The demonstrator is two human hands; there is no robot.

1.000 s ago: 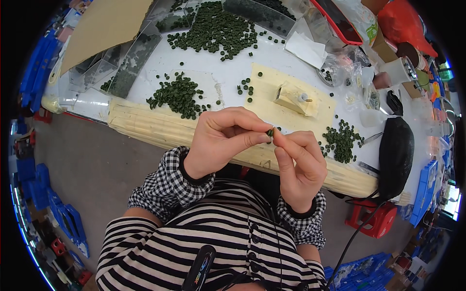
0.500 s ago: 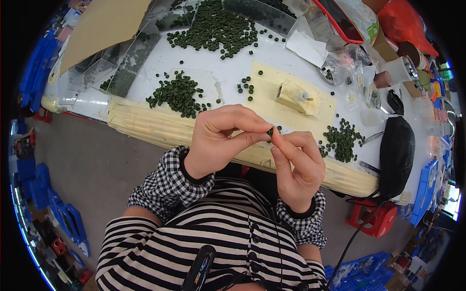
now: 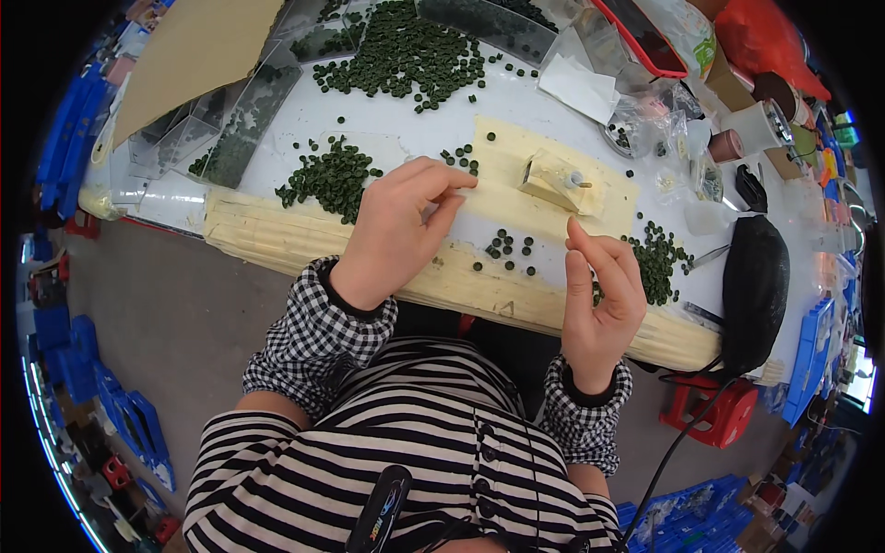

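Observation:
My left hand point(image 3: 396, 230) hovers over the table's near part, just below a few small dark green round pieces point(image 3: 461, 161). Its index finger stretches to the right with the thumb slightly apart beneath, and I see nothing between them. To the right, my right hand point(image 3: 604, 300) is raised with thumb and index tips separated and nothing visible in them. Between the two hands lies a loose group of green pieces point(image 3: 502, 247). A larger pile point(image 3: 330, 177) sits beside my left hand, and another pile point(image 3: 656, 263) lies beyond my right hand.
A taped block with a small peg point(image 3: 564, 182) stands on a cream sheet point(image 3: 498, 170). The biggest green heap point(image 3: 406, 51) is at the back, near clear plastic trays point(image 3: 253, 111) and cardboard point(image 3: 189, 60). A black pouch point(image 3: 754, 295), tweezers and plastic bags fill the right side.
My hands were together, pinching a small green piece between them. They have separated: the left went up and left, the right moved right. The loose group between them is now uncovered.

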